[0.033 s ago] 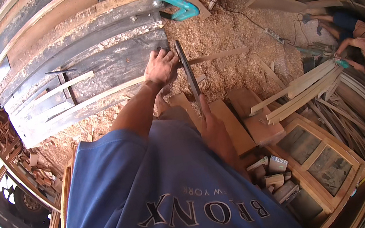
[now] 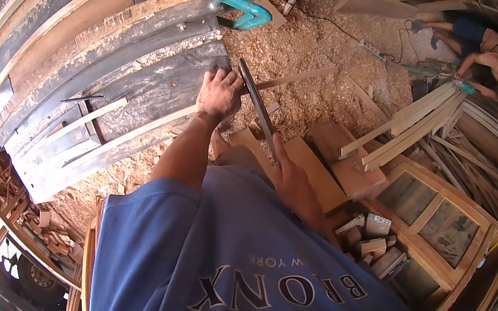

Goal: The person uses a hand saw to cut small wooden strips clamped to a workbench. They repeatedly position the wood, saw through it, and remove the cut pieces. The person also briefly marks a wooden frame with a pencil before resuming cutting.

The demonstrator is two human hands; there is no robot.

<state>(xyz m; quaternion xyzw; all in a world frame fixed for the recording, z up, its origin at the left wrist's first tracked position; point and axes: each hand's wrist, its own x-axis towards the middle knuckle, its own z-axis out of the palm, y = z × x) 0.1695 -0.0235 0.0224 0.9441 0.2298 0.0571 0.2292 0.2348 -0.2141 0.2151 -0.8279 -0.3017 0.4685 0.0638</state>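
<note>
My left hand (image 2: 219,94) has curled fingers at the edge of the dark, shaving-covered workbench (image 2: 155,75), pressed on a thin pale wooden strip (image 2: 295,77) that sticks out rightward over the shavings; what lies beneath the fingers is partly hidden. My right hand (image 2: 290,178), lower and to the right, is closed round the near end of a long, narrow, dark bar-like tool (image 2: 257,104), perhaps a file. The tool stands steeply across the strip just right of my left fingers, with its far end at the bench's edge.
A teal clamp (image 2: 248,16) is fixed at the bench's back. At right, another person (image 2: 489,63) bends beside bundled strips (image 2: 414,126), a power strip (image 2: 370,51) and cords. Wood shavings (image 2: 289,42) cover the ground. A framed wooden panel (image 2: 440,221), boards (image 2: 338,153) and offcuts (image 2: 378,246) lie near my right side.
The dark tool's far end has shifted very slightly toward me. Otherwise my hands and the surroundings look almost the same.
</note>
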